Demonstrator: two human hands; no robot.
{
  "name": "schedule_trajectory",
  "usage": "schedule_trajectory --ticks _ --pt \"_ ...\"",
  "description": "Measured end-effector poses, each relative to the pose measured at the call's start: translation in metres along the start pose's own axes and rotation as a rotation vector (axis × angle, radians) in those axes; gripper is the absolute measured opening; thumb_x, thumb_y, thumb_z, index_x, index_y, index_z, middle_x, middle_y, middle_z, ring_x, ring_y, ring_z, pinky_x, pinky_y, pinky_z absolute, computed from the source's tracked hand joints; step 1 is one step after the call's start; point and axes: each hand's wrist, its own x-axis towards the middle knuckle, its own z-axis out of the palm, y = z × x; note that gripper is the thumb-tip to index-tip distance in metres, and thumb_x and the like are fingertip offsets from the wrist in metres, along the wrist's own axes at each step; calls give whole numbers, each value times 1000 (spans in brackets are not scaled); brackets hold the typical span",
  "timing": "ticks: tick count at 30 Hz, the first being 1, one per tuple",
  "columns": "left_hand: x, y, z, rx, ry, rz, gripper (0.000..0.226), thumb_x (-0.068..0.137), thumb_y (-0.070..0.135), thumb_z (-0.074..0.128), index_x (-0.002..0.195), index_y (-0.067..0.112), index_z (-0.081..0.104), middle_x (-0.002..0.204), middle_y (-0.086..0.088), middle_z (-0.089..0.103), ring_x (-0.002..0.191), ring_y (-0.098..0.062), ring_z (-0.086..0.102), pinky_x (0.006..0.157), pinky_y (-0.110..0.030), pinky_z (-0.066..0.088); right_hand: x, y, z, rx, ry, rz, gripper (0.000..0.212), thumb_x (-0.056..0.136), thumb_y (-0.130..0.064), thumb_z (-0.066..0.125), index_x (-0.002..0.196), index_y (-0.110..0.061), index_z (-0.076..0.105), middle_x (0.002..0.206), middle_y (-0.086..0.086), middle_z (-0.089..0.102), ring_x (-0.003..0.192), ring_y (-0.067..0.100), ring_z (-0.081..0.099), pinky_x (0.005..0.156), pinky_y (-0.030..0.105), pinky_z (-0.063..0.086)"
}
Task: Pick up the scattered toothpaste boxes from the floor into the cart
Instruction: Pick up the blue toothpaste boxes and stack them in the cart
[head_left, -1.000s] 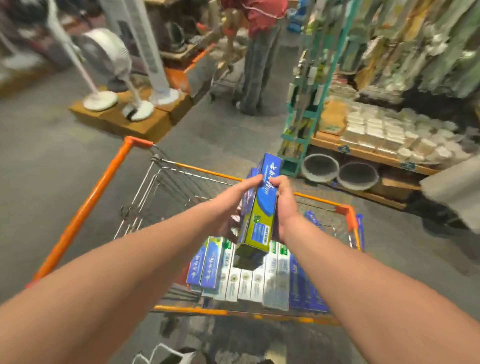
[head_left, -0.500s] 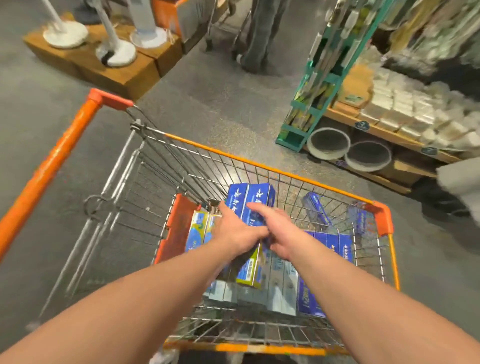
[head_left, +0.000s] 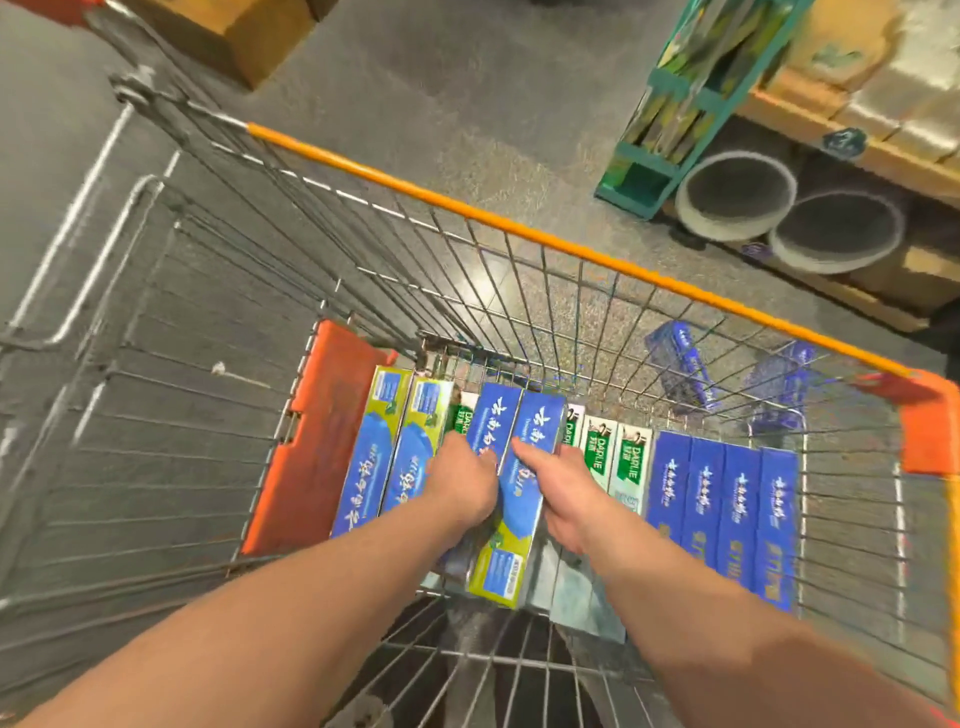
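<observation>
Head view: my left hand (head_left: 460, 486) and right hand (head_left: 558, 486) squeeze two blue toothpaste boxes (head_left: 519, 509) between them, fingers (head_left: 480, 457) curled round their sides, low inside the cart (head_left: 571, 249), on the row of boxes (head_left: 722, 499) lining its bottom. I reckon I should lay them flat and parallel, then release. A second ago they stood upright above the cart's rim.

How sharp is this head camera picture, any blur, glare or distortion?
Head view: sharp in the centre, where print on the green-and-white toothpaste boxes reads clearly; smeared toward the edges, worst on the left wall of the orange-rimmed wire shopping cart; wide-angle stretching at the corners; one glare patch on the grey speckled floor.
</observation>
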Motion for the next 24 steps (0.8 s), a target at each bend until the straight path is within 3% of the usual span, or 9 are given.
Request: schedule_trajectory --ticks 2,5,8,12,14,17,19,22,24 --pt "4 -2 5 97 3 -28 27 103 33 55 111 10 45 120 -16 60 112 -39 59 89 -43 48 7 7 -2 -24 12 -4 27 93 -13 74 117 -5 64 106 16 77 92 33 76 84 53 61" --pt "8 -5 12 231 53 7 36 104 32 54 126 5 48 132 -16 50 118 -39 56 94 -47 47 13 13 -2 -48 38 -27 27 93 -17 75 114 -10 58 108 11 76 88 24 76 76 44 61" --pt "8 -9 17 291 120 25 38 106 32 50 131 3 48 135 -15 46 122 -37 53 97 -47 46 15 17 3 -89 74 -97 20 92 -18 76 106 -16 61 102 7 77 88 26 76 86 52 61" --pt "2 -10 16 424 168 51 42 107 36 44 133 4 48 135 -13 47 125 -30 50 97 -41 47 14 21 12 -227 231 -158 32 83 -41 79 87 -28 50 90 -15 64 84 10 66 92 39 54" --pt "-2 -5 12 527 192 59 43 107 39 42 134 6 50 135 -13 46 128 -30 43 94 -40 47 15 24 16 -339 314 -187 51 65 -65 73 97 -27 62 97 -9 69 92 18 68 94 42 55" --pt "-5 0 6 588 190 87 40 106 35 44 134 7 50 134 -11 47 128 -28 43 88 -40 50 29 31 15 -501 383 -190 88 51 -80 62 121 -25 64 110 0 71 97 23 69 92 43 57" --pt "-2 -1 3 588 211 95 40 104 37 47 133 9 49 133 -9 46 127 -27 45 88 -41 51 22 22 18 -606 447 -216 93 54 -80 65 129 -26 57 109 -1 72 99 27 69 90 42 57" --pt "-1 -4 0 618 273 109 44 103 43 48 133 12 46 134 -7 43 128 -26 44 90 -44 49 16 15 22 -608 469 -230 88 68 -60 83 140 -23 49 115 6 70 107 31 66 94 42 54" --pt "-1 -7 -1 615 286 112 47 103 46 44 136 12 45 136 -6 42 129 -26 43 92 -46 48 17 15 21 -647 476 -232 86 74 -58 82 144 -21 50 125 10 61 116 33 60 100 41 51"
